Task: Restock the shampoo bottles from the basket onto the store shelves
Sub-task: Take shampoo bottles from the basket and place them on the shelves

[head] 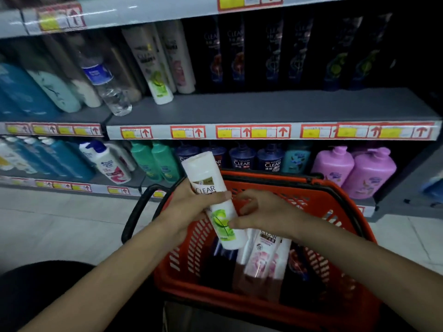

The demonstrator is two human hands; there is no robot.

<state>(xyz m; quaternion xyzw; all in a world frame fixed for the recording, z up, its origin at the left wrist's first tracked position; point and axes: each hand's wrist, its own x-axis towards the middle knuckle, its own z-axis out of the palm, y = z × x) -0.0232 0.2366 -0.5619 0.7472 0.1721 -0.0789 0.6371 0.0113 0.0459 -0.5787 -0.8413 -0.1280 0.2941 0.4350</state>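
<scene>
The middle shelf point(263, 106) runs the full width, with a broad bare strip along its front edge to the right of two white bottles point(158, 65) that lean back at its left end. Behind that strip stands a row of dark bottles point(275, 49), their labels too dim to read. The lower shelf point(124, 180) is packed to its lip with pump bottles. The red basket point(335, 212) sits low in front of it, its far rim just beside that lip and its black handle point(134, 212) folded out to the left.

A white shampoo bottle point(215, 204) with a green label is held tilted above the basket's left half. The left hand point(189, 204) has its grip wrapped round the bottle's middle. The right hand point(261, 212) pinches the bottle's lower part, thumb on the label.

In the basket a pink-labelled bottle point(263, 257) lies beside dark shapes lost in shadow.
</scene>
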